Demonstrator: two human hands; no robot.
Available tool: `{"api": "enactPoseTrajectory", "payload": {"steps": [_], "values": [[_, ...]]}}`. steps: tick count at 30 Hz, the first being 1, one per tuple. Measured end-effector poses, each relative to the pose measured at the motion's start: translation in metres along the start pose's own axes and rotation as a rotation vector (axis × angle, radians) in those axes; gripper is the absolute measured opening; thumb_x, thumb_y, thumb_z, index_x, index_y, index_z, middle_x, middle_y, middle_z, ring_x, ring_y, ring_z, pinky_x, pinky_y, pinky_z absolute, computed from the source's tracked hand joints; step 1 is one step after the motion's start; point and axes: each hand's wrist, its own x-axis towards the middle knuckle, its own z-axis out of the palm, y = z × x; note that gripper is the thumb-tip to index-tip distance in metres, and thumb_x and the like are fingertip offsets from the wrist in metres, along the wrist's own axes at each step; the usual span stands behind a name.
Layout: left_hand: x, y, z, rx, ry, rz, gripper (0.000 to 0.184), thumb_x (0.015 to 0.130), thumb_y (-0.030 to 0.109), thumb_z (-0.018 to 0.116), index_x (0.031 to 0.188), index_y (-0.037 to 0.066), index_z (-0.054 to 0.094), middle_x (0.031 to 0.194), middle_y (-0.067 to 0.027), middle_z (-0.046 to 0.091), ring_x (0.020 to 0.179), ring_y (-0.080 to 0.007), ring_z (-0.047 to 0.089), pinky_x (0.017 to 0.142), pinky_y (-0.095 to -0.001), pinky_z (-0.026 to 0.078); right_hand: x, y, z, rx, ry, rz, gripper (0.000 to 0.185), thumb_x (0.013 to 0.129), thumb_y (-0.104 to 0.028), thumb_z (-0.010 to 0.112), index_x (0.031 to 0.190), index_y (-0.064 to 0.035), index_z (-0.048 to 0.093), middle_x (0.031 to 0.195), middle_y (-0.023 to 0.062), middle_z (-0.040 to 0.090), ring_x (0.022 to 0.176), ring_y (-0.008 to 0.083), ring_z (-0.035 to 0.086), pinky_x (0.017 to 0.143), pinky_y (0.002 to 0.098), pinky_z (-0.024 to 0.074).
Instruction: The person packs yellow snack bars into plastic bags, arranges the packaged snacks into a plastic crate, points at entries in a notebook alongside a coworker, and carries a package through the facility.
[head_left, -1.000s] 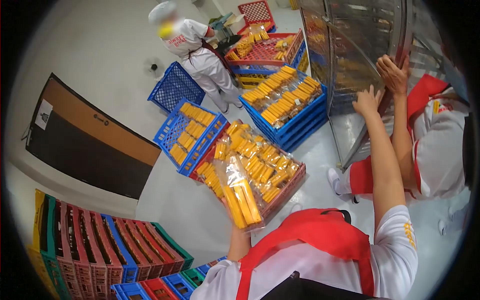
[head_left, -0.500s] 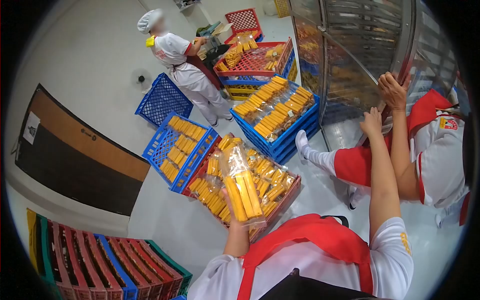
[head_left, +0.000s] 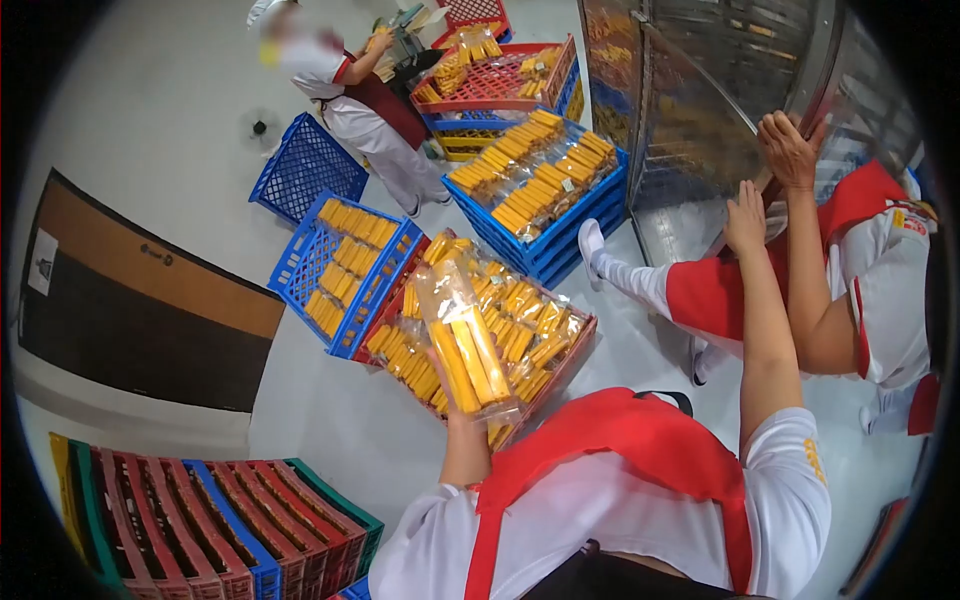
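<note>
My left hand (head_left: 460,405), mostly behind what it holds, grips a clear plastic bag of yellow sticks (head_left: 470,365) over a red crate (head_left: 573,352) filled with similar bags. On the right, my right hand (head_left: 745,218) is stretched out with its fingers extended, at the edge of a metal-framed cabinet (head_left: 690,150) with clear panels. Just above it, a co-worker's hand (head_left: 790,150) rests on the same frame.
A blue crate (head_left: 375,290) of yellow sticks leans by the red one. Stacked blue crates (head_left: 540,262) stand behind. Beyond them, a person (head_left: 350,110) works by more crates. A row of coloured crates (head_left: 230,520) is lower left; a co-worker's leg (head_left: 635,275) extends across the floor.
The view has shifted slightly, so most things appear a little further left and up. My right hand has moved slightly up, its fingers straighter. My left hand still holds the bag.
</note>
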Motion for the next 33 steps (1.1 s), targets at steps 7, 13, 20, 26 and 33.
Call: {"api": "enactPoseTrajectory", "payload": {"steps": [7, 13, 20, 26, 33], "values": [[0.007, 0.008, 0.001, -0.115, 0.017, -0.008, 0.078, 0.068, 0.066, 0.046, 0.121, 0.009, 0.036, 0.102, -0.0202, 0.051, 0.079, -0.0317, 0.057, 0.057, -0.0423, 0.050, 0.003, 0.001, 0.003, -0.060, -0.013, 0.042, 0.022, 0.067, -0.004, 0.049, 0.087, -0.0008, 0.058, 0.128, 0.0219, 0.031, 0.124, 0.0298, 0.022, 0.103, 0.0378, 0.0133], [0.009, 0.013, 0.001, -0.018, -0.017, -0.012, 0.075, 0.069, 0.065, 0.048, 0.116, 0.007, 0.040, 0.101, -0.0158, 0.045, 0.082, -0.0232, 0.047, 0.066, -0.0404, 0.044, 0.004, 0.001, 0.013, -0.016, 0.002, 0.167, 0.022, 0.070, -0.011, 0.048, 0.088, -0.0026, 0.059, 0.129, 0.0211, 0.031, 0.124, 0.0303, 0.020, 0.102, 0.0393, 0.0136], [0.018, 0.010, -0.001, 0.065, 0.023, -0.030, 0.078, 0.067, 0.066, 0.048, 0.119, 0.008, 0.039, 0.104, -0.0179, 0.045, 0.083, -0.0253, 0.048, 0.067, -0.0404, 0.045, -0.012, -0.003, 0.038, 0.271, -0.353, 0.424, 0.023, 0.069, -0.015, 0.055, 0.089, -0.0044, 0.060, 0.091, 0.0186, 0.057, 0.087, 0.0325, 0.055, 0.076, 0.0398, 0.0440], [0.042, -0.002, -0.007, -0.001, -0.043, -0.083, 0.079, 0.066, 0.066, 0.049, 0.119, 0.008, 0.037, 0.103, -0.0171, 0.045, 0.083, -0.0282, 0.049, 0.064, -0.0396, 0.046, -0.086, -0.014, 0.086, 0.283, -0.579, 0.382, 0.022, 0.067, -0.018, 0.057, 0.080, -0.0007, 0.061, 0.080, 0.0197, 0.060, 0.077, 0.0330, 0.058, 0.069, 0.0404, 0.0460], [0.054, -0.004, 0.008, -0.025, -0.090, -0.103, 0.076, 0.071, 0.065, 0.041, 0.119, 0.006, 0.038, 0.102, -0.0150, 0.052, 0.079, -0.0261, 0.058, 0.058, -0.0390, 0.052, -0.100, -0.003, 0.086, 0.679, -0.445, 0.310, 0.018, 0.067, -0.014, 0.055, 0.077, 0.0001, 0.061, 0.069, 0.0179, 0.058, 0.060, 0.0245, 0.056, 0.057, 0.0330, 0.0437]]}}
